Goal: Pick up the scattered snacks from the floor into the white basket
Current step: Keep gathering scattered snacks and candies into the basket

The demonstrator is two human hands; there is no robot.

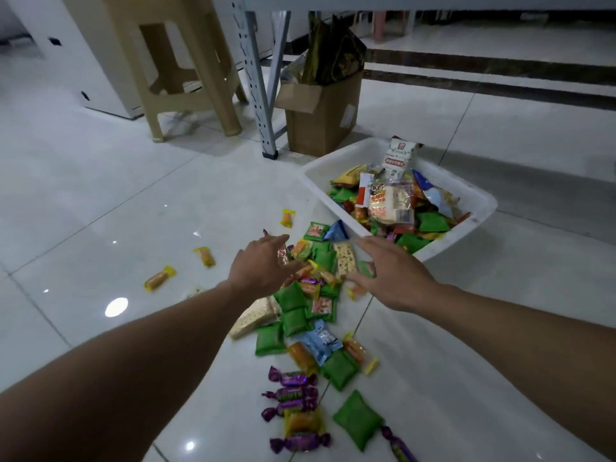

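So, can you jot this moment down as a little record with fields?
left hand: open, reaching over the snack pile
right hand: open, fingers at the pile, near the basket's rim
white basket: on the floor, already heaped with snacks
on floor: green packets, purple candies, yellow-wrapped sticks off to the left
behind: cardboard box, beige stool

Glossy white tiled floor (100, 201); scattered snacks (358, 420); white basket (480, 208); cardboard box (320, 128); beige stool (173, 101)

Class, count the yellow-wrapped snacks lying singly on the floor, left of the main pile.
3. The farthest snack lies just beyond the left hand; the middle snack left of that hand; the nearest snack leftmost. The forearm may hide others.
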